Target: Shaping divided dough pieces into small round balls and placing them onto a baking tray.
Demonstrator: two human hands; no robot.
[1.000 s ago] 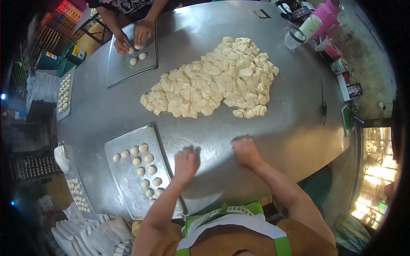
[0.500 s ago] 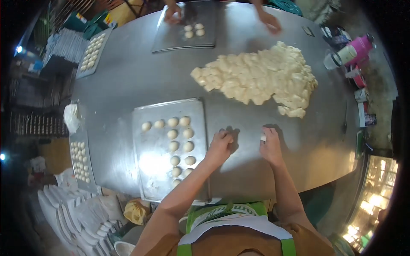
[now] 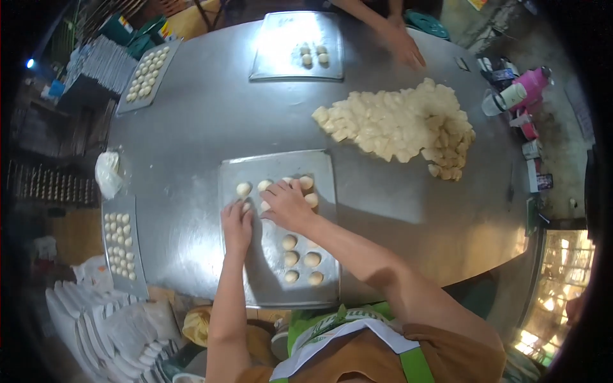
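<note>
Both my hands are over the near metal tray point(image 3: 273, 290), which bears several round dough balls point(image 3: 289, 242) in rows. The fingers of my left hand point(image 3: 237, 226) are closed on a dough ball point(image 3: 246, 207) at the tray's left part. Just right of it, my right hand point(image 3: 288, 205) is curled round another dough ball point(image 3: 265, 207), palm down, its fingers partly hiding the top row. To the far right of the tray lies a large heap of cut dough pieces point(image 3: 396, 121) on the metal table point(image 3: 191, 134).
Across the table, a co-worker's hand point(image 3: 402, 46) rests near the heap, beside a second tray point(image 3: 271, 54) with a few dough balls. More filled trays point(image 3: 137, 284) stand along the left edge, near a white plastic bag point(image 3: 108, 175). A pink jug point(image 3: 533, 86) stands at the right edge.
My hands have moved left from the bare tabletop onto the near tray, with dough balls now under them. The co-worker's hand has left the far tray.
</note>
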